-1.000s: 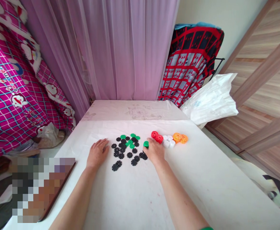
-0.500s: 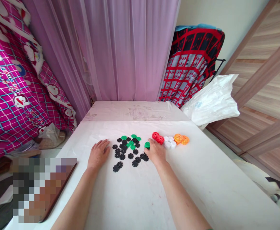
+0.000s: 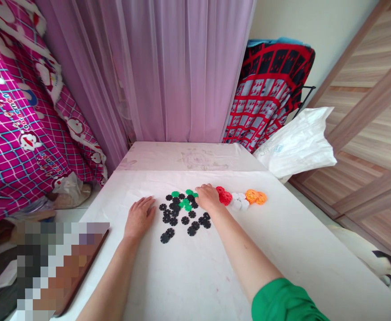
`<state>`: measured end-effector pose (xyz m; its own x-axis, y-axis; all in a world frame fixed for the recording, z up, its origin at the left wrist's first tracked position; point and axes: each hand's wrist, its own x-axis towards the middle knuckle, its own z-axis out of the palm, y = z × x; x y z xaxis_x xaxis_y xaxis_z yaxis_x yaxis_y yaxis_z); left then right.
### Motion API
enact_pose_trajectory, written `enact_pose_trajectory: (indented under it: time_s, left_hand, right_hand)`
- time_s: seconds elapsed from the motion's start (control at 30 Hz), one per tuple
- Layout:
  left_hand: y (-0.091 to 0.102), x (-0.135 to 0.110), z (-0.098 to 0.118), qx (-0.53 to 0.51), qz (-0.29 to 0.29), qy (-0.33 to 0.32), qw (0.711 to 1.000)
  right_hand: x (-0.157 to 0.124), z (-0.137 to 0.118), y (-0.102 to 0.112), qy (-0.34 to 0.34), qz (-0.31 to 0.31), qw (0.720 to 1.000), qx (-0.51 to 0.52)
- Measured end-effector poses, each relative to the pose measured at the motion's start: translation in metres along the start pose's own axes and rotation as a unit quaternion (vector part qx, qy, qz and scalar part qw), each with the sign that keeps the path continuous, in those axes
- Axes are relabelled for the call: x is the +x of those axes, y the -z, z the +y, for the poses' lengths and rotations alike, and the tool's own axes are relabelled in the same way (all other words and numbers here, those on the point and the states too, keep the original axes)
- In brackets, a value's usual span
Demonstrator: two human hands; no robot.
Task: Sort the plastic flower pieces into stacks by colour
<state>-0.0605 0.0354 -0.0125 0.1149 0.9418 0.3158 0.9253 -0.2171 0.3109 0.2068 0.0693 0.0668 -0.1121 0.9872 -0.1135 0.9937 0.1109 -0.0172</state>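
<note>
A scatter of black toothed discs (image 3: pixel 182 218) lies mid-table on the white table (image 3: pixel 189 276), with a few green discs (image 3: pixel 185 203) mixed in at its far side. To the right sit small stacks of red discs (image 3: pixel 225 196), white discs (image 3: pixel 239 203) and orange discs (image 3: pixel 255 197). My left hand (image 3: pixel 139 217) lies flat and open on the table, just left of the black discs. My right hand (image 3: pixel 209 198) rests at the pile's far right, between the green and red discs. Its fingers curl down, and what is under them is hidden.
A pink curtain (image 3: pixel 168 67) hangs behind the table. A pink patterned blanket (image 3: pixel 18 125) is on the left, a red-and-black blanket (image 3: pixel 269 93) and a white plastic bag (image 3: pixel 299 142) at the right. A dark flat board (image 3: pixel 81 263) lies on the table's left edge.
My right hand has moved left and forward from beside the red stack to the green discs; the green stack it pinched no longer shows. The left hand has stayed put.
</note>
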Motion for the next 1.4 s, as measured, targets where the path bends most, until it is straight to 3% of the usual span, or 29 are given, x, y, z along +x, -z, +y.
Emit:
enact_pose_trajectory:
  time_s: [0.2, 0.43, 0.8, 1.13, 1.4]
  left_hand:
    - [0.001, 0.001, 0.002, -0.003, -0.004, 0.007, 1.0]
    - [0.002, 0.001, 0.003, -0.002, -0.007, 0.011, 1.0]
    - [-0.002, 0.001, 0.001, -0.009, 0.002, 0.007, 1.0]
    - [-0.001, 0.001, -0.001, -0.013, 0.003, 0.0, 1.0]
    - [-0.002, 0.001, 0.0, -0.017, 0.007, -0.001, 1.0]
  right_hand:
    - [0.012, 0.004, 0.002, 0.007, -0.047, 0.999, 0.001]
    - [0.012, 0.002, 0.008, 0.039, -0.039, 0.998, -0.003]
    - [-0.029, 0.053, 0.027, 0.041, -0.005, 0.999, 0.001]
    - [-0.036, 0.049, 0.011, 0.047, -0.004, 0.999, -0.016]
    - [-0.039, 0.048, 0.015, 0.033, 0.017, 0.999, 0.01]
